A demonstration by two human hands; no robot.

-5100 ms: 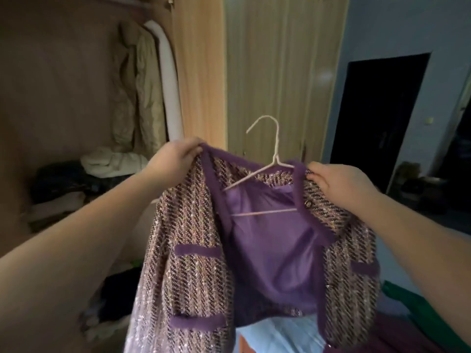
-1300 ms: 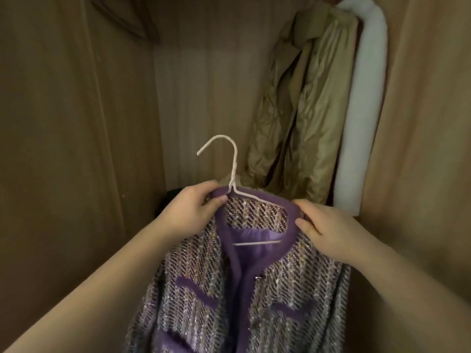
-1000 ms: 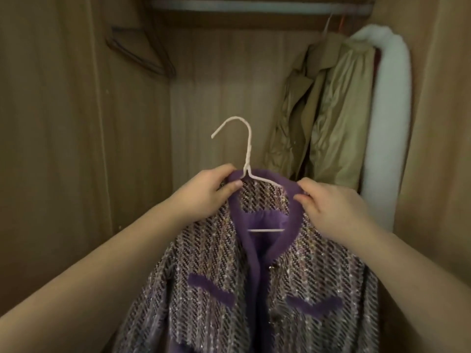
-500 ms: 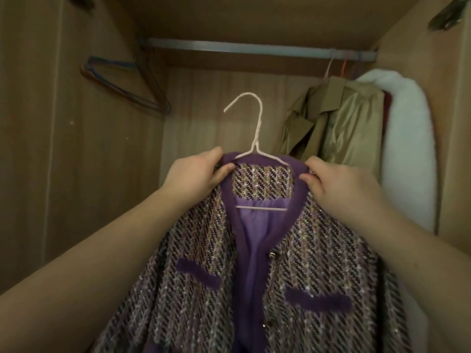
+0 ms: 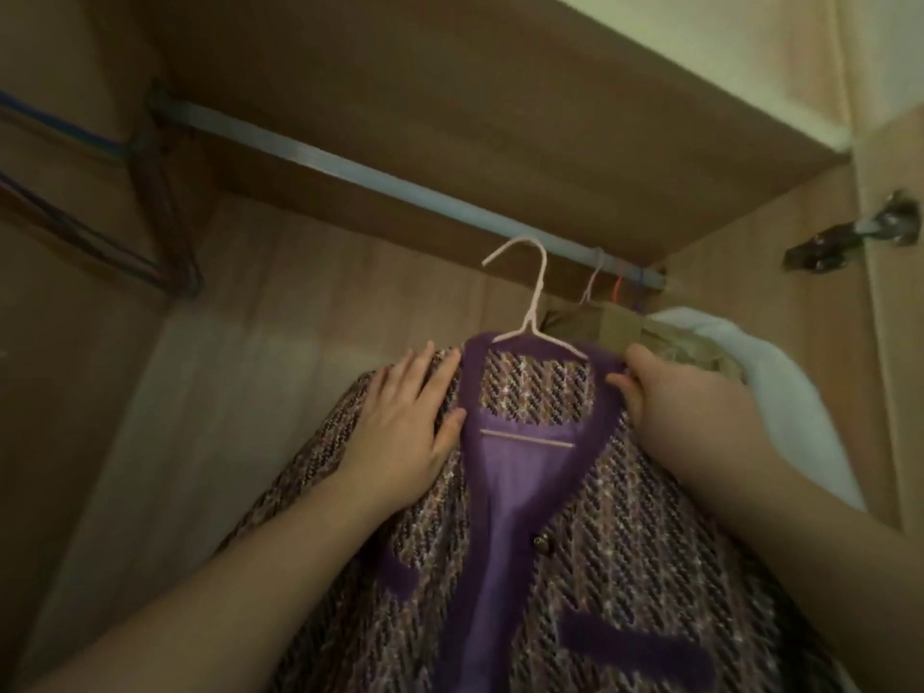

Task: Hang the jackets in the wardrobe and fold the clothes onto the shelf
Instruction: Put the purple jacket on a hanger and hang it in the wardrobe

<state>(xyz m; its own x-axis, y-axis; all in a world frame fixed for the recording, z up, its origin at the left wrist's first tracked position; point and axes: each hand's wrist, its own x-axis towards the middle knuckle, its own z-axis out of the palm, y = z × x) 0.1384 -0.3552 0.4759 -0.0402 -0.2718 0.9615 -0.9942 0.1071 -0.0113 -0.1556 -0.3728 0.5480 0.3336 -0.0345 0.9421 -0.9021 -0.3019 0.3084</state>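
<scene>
At far left, against the wardrobe's side wall [image 5: 75, 342]: a cluster of dark and blue wire hangers [image 5: 115, 242], bare of clothes, hanging at the left end of the rail.

Across the top, left to right: metal hanging rail [image 5: 380, 182], running beneath the wooden top panel [image 5: 450, 92] down toward the right corner.

Left of centre: left hand [image 5: 405, 427], fingers straight and spread, palm laid flat on the left shoulder of the jacket; it clasps nothing, only presses the fabric.

Centre: purple tweed jacket [image 5: 575, 567], woven in purple, pink and dark stripes with solid purple trim at collar, front edge and pocket flaps; purple lining visible inside the neck; a small button at the front edge. The jacket sits on a white wire hanger [image 5: 530, 312], held up inside the wardrobe. The hanger's hook stands in front of and just below the rail; whether it touches the rail cannot be told.

Right of centre: right hand [image 5: 685, 397], fingers curled around the right side of the jacket's collar, grasping it.

Behind the right hand: tan coat [image 5: 615, 322] hanging from the rail, and beside it a white fleecy garment [image 5: 780, 392].

At far right: metal door hinge [image 5: 850, 242] on the wardrobe's right panel.
</scene>
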